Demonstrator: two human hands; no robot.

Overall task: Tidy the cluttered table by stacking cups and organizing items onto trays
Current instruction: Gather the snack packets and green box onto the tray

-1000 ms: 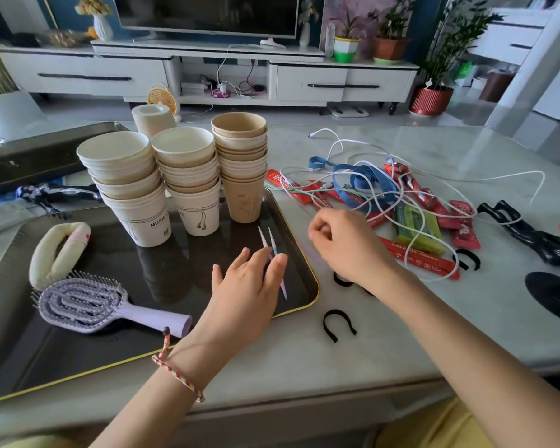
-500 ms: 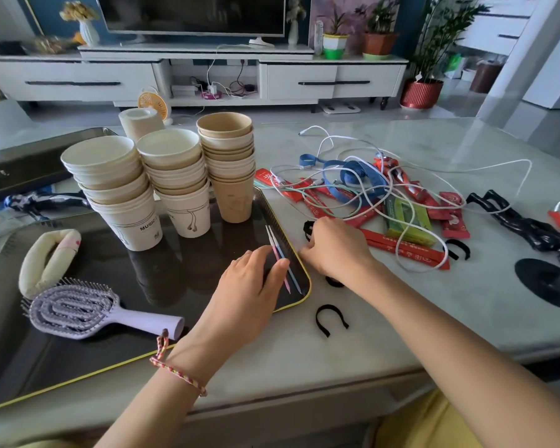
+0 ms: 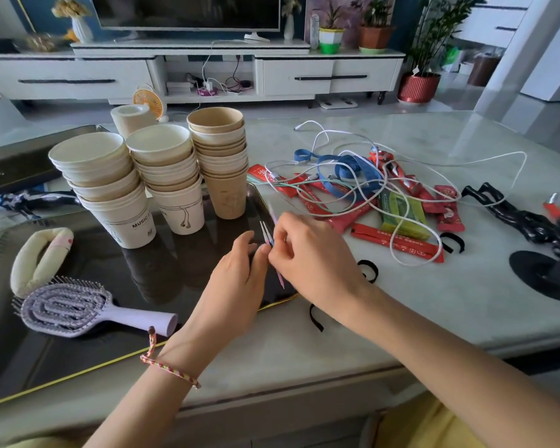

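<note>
Cup stacks (image 3: 162,176) on tray (image 3: 181,279) behind picks (image 3: 264,230) — tangled cables (image 3: 385,195) beside.

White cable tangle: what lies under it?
Under the cables, red packets, a green packet and a blue strap show on the table. Anything beneath those is covered.

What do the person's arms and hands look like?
Both forearms are bare, with no sleeves in view. The left hand has a braided pink and yellow cord bracelet at its wrist. The right hand wears nothing visible.
</note>
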